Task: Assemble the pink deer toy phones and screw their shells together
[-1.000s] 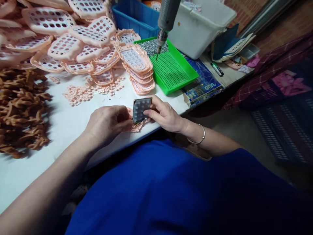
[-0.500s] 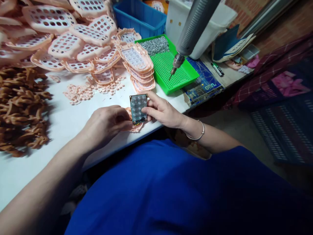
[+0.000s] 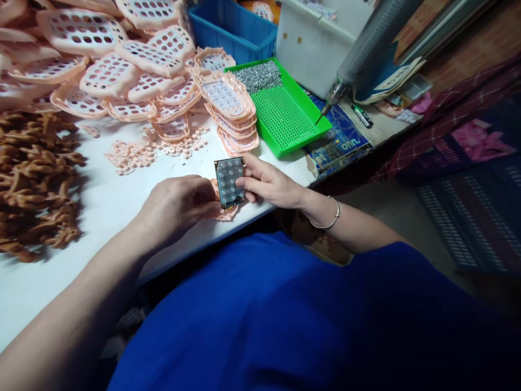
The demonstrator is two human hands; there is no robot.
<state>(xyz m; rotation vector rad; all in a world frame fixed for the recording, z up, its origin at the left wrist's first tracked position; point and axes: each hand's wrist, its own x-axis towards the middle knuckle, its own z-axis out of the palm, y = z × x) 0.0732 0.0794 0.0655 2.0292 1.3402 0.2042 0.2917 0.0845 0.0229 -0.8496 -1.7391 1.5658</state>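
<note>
Right hand (image 3: 271,183): gripping a circuit board (image 3: 228,179) by its right side, thumb on the front face, fingers behind. The board is tilted up, its face toward the wearer, and sits between the two hands. A bracelet (image 3: 336,213) is on the right wrist.

Left hand (image 3: 179,200): fingers curled at the left side of a pink shell (image 3: 225,215), just beside the board's lower left corner. The fingertips are partly hidden; whether they pinch the shell cannot be told. The shell is behind and below the board, close to the near edge of the table (image 3: 109,217). Yellow wire (image 3: 231,207) shows at the board's lower edge.

Beyond the hands, a stack of pink frames (image 3: 230,100) stands on the table, with small pink pieces (image 3: 132,155) to its left. A heap of brown parts (image 3: 38,184) occupies the table's left side.

A green tray (image 3: 285,119) is right of the stack, with screws (image 3: 260,76) at its far end. A power screwdriver (image 3: 340,89) hangs with its tip over the tray's near right corner. Behind are a blue bin (image 3: 232,32) and a white bin (image 3: 309,51).
</note>
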